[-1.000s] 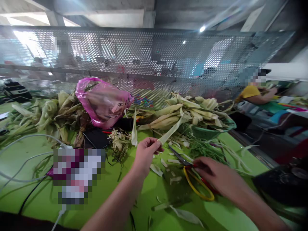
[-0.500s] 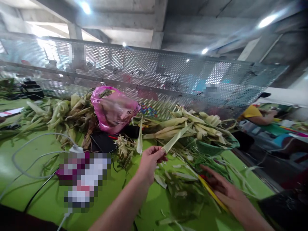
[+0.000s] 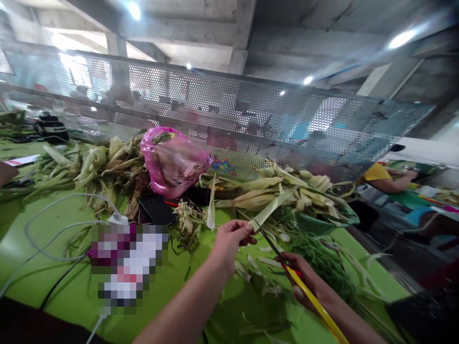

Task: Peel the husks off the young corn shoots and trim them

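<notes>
the left hand [image 3: 233, 236] pinches a leaf strip [image 3: 274, 206] up over the middle of the bench [image 3: 64, 210]. the right hand [image 3: 315, 286] grips scissors [image 3: 274, 249], blades right by those fingers; they could get nicked.

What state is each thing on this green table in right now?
Left hand: pinching long pale green leaf strip, raised off table.
Right hand: gripping yellow-handled metal scissors, blades pointing at strip; open or shut unclear.
Pink plastic bag: bulging, lying among dried husks.
Teal plastic basin: heaped with pale husks.
Black flat device: lying flat, screen dark.
</notes>
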`<state>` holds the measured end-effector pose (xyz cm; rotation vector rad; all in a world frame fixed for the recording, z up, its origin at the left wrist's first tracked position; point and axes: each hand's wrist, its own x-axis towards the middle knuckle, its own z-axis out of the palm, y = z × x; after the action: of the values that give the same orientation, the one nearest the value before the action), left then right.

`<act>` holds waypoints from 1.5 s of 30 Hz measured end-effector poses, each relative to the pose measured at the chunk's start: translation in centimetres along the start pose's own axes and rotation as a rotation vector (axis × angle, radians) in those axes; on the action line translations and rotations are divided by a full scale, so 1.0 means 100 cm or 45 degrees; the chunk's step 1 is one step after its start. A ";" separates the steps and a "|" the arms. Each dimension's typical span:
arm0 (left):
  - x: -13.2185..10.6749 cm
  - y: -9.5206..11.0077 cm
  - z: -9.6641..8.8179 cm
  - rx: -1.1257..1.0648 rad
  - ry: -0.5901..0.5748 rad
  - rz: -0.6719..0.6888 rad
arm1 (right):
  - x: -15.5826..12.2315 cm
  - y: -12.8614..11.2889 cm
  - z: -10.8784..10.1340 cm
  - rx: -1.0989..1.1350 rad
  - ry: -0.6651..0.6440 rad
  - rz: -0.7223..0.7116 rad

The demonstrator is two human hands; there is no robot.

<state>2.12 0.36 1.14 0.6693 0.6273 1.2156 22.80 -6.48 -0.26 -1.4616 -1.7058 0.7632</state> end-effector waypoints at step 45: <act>0.001 0.001 0.001 0.237 0.070 0.291 | 0.063 -0.056 0.052 0.320 0.319 0.036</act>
<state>2.12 0.47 1.30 0.8847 0.7309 1.4021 15.05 -1.09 2.56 -1.3471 -1.3520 0.7458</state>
